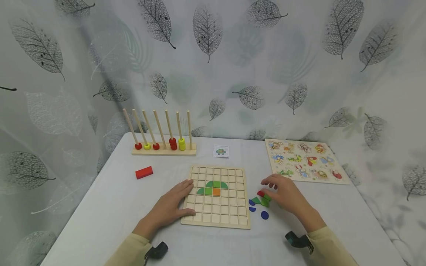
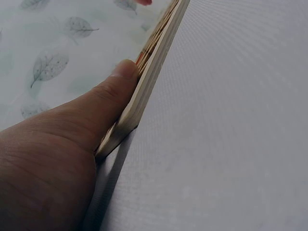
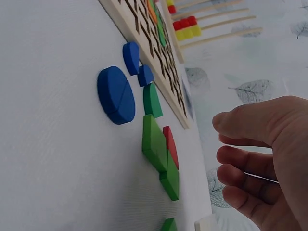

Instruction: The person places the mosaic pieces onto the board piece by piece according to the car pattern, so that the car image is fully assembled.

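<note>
In the head view I have the pale wooden grid board [image 1: 224,209] lying flat on the white table [image 1: 113,218] between the hands, nearly square, its side edges running away from me with a slight lean. The green and orange pieces [image 1: 216,191] set in its cells form two rows whose length runs left to right. The left hand [image 1: 169,205] rests on the board's left edge, fingers pointing away, thumb stretched across the near-left cells. The right hand [image 1: 283,190] is just beside the loose pieces, loosely bent and pointing left, with nothing in its grasp that I can see. Right of the board lie two blue half-discs [image 1: 252,209], a blue disc [image 1: 264,215], a green quarter-disc [image 1: 256,200], green squares [image 1: 265,202] and a red curved piece [image 1: 260,194].

On my left wrist view, the thumb lies along the board's rim, tip pointing up the edge; the other fingers are hidden.

My right wrist view shows the thumb apart from the bent fingers, with bare space between. The board's edge slants down to the right, and a seam crosses the blue disc.
</note>
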### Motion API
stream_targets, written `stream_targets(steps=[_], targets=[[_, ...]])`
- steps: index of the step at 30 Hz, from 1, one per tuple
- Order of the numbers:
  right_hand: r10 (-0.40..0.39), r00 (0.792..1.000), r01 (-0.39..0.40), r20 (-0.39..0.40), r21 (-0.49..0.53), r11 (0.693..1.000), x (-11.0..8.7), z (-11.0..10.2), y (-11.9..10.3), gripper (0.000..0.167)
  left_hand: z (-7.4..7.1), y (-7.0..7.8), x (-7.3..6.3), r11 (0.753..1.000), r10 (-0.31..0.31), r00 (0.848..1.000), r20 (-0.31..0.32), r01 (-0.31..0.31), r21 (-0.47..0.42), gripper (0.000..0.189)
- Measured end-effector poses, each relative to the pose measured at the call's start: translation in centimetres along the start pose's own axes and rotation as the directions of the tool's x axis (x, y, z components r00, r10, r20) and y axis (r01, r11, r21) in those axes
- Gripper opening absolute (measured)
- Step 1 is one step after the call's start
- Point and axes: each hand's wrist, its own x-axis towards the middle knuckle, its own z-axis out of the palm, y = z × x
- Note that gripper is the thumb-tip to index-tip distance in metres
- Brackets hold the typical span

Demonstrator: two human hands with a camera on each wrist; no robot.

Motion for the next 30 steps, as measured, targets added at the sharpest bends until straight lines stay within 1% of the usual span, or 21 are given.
stream_targets(steps=[5, 8, 12, 17, 25, 30], targets=[[0.01, 0.999, -0.01, 0.047, -0.002, 1.0, 0.1, 0.9, 0.5, 0.017, 0.0, 0.0, 0.0, 1.0, 0.0, 1.0, 0.003, 0.0, 0.003, 0.101], [0.031, 0.996, -0.031, 0.081, -0.007, 0.999, 0.1, 1.6, 0.9, 0.017, 0.0, -0.1, 0.0, 1.0, 0.003, 1.0, 0.0, -0.003, 0.006, 0.101], [0.05, 0.993, -0.049, 0.107, -0.013, 0.999, 0.0, 2.2, 1.1, 0.016, 0.1, -0.2, 0.0, 1.0, -0.003, 1.0, 0.008, 0.003, 0.002, 0.102], [0.054, 0.992, -0.051, 0.112, -0.031, 0.998, 0.2, 2.6, 1.3, 0.014, 0.2, -0.3, 0.0, 1.0, -0.01, 1.0, 0.017, 0.01, 0.005, 0.102], [0.061, 0.996, -0.058, 0.07, -0.045, 0.997, 0.7, 3.0, 1.2, 0.016, 0.1, -0.2, -0.1, 1.0, 0.001, 1.0, 0.007, -0.001, 0.005, 0.102], [0.071, 0.994, -0.066, 0.087, -0.056, 0.996, 0.7, 2.6, 1.2, 0.021, 0.1, -0.2, -0.1, 1.0, 0.007, 1.0, 0.004, -0.007, 0.011, 0.102]])
